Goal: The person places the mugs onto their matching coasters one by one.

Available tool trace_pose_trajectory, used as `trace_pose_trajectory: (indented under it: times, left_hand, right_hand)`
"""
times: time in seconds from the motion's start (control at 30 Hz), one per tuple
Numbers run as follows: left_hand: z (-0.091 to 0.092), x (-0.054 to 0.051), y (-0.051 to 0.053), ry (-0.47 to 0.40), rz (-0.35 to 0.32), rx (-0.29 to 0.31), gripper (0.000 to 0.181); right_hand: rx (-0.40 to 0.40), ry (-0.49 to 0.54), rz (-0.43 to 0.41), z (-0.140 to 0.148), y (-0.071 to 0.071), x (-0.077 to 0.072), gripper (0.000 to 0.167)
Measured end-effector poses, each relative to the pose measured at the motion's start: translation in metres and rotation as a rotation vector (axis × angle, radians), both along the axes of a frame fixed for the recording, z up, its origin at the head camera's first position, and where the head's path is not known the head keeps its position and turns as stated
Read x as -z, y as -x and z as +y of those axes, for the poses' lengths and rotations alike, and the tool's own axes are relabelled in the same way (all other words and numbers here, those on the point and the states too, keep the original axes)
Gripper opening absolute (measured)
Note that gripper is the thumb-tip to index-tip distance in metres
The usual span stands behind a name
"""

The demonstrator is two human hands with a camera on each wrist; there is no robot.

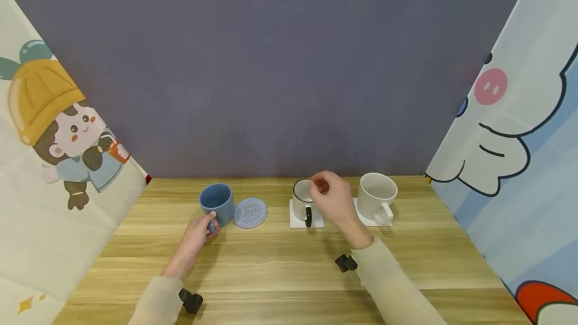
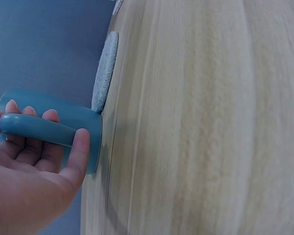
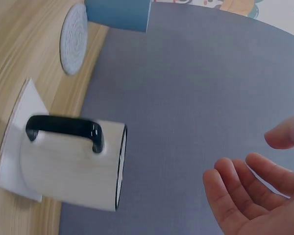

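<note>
My left hand (image 1: 198,234) grips the handle of a blue mug (image 1: 221,204), its fingers curled through the loop in the left wrist view. Right beside that mug lies a round woven blue-grey coaster (image 1: 250,212). A white mug with a black rim and black handle (image 3: 73,161) stands upright on a square white coaster (image 3: 19,147). Above and to the right of its rim hovers my right hand (image 1: 334,197), holding nothing. In the right wrist view, its fingers (image 3: 240,188) are loosely bent, with the thumb apart from them, and a gap separates them from the mug.
At the right, a larger white mug (image 1: 377,197) stands on another white coaster (image 1: 361,209), its handle facing front right. The wooden table (image 1: 271,275) ends at a dark grey backdrop (image 1: 280,64). Printed cloths (image 1: 542,164) hang at both sides.
</note>
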State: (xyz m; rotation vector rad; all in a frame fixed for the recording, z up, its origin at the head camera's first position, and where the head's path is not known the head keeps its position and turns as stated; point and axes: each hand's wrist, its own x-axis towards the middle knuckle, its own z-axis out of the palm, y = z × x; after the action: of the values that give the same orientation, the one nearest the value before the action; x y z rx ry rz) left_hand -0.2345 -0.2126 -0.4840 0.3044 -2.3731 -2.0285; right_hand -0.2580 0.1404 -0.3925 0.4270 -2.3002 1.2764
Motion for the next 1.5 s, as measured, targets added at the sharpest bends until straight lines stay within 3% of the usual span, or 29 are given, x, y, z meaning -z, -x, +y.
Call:
trace_pose_trajectory:
  times: [0.63, 1.07, 1.2, 1.5]
  left_hand:
    - [0.001, 0.001, -0.001, -0.041, 0.004, -0.02, 0.039]
    - [0.002, 0.002, 0.0, -0.04, 0.021, -0.03, 0.037]
    - [0.002, 0.002, 0.0, -0.042, 0.022, -0.035, 0.037]
    - [0.002, 0.0, -0.001, -0.04, 0.007, -0.028, 0.037]
  right_hand:
    - [-0.168, 0.035, -0.034, -0.037, 0.006, 0.015, 0.013]
    - [-0.188, -0.074, -0.001, -0.066, 0.013, 0.03, 0.013]
    - [-0.209, -0.123, -0.043, -0.075, 0.015, 0.032, 0.017]
    - [-0.177, -0.171, -0.137, -0.088, 0.023, 0.034, 0.02]
